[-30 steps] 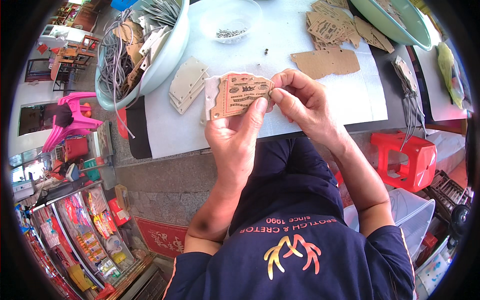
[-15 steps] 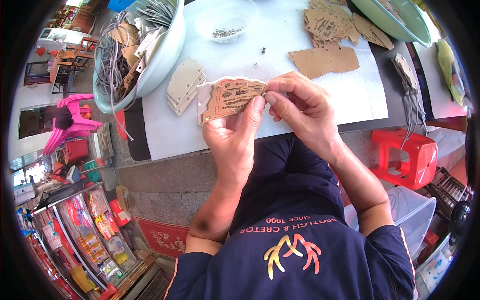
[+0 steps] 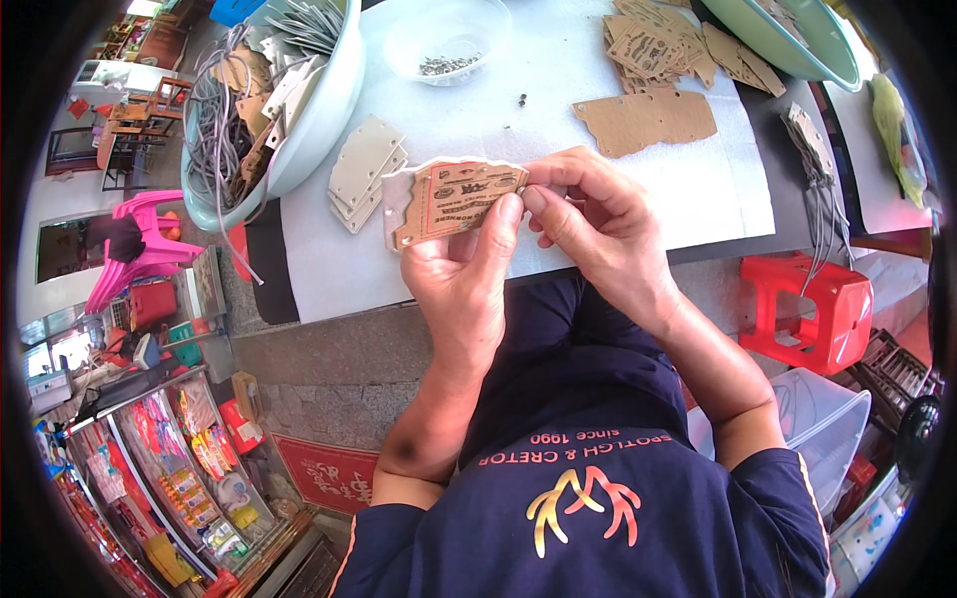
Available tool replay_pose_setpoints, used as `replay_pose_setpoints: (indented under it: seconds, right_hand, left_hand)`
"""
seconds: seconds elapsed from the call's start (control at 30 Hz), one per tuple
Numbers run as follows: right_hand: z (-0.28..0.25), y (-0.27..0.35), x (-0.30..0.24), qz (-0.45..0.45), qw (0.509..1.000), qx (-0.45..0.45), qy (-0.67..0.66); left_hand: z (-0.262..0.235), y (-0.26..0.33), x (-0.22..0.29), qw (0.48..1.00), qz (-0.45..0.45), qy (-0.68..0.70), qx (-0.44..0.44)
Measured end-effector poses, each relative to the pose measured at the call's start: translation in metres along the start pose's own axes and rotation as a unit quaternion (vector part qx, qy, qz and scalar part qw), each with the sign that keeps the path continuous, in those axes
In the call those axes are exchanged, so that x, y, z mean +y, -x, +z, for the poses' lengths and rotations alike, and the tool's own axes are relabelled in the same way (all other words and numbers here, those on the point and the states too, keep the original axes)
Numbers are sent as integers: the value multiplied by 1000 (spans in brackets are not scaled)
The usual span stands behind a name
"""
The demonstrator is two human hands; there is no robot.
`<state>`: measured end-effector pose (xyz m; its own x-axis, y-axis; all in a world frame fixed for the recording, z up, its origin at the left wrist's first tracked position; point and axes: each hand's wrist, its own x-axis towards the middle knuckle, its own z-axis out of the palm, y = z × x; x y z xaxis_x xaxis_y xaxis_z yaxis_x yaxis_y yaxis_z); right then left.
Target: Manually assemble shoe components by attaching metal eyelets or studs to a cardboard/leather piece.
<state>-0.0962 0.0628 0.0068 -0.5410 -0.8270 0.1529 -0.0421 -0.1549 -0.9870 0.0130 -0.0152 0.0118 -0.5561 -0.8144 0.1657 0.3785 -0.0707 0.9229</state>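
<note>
Above the table's near edge, my left hand pinches a printed brown cardboard tag laid over a whitish backing card. The thumb presses on the tag's printed face. At the tag's right edge is my right hand, thumb and forefinger pressed together at its corner. Whatever small piece sits between those fingertips is mostly hidden. A stack of pale grey cards lies just left of the tag. Beyond my hands, a clear bowl holds small metal bits.
A brown card and a pile of printed tags lie right on the white sheet. Pale green basins stand left and right, the left with grey cords. Corded tags hang at the right edge near a red stool.
The tag and my left hand have shifted slightly left. My right fingers still pinch at its corner.
</note>
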Motion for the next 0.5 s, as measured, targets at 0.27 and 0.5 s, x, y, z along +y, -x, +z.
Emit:
replay_pose_setpoints:
  seconds: [0.27, 0.5]
  right_hand:
    - [-4, -2, -7, 80, 994, -32, -65]
    - [-4, -2, -5, 49, 996, -16, -72]
  left_hand:
    - [0, 1, 3, 1000, -11, 11, -2]
    - [-1, 0, 2, 999, -19, 20, -16]
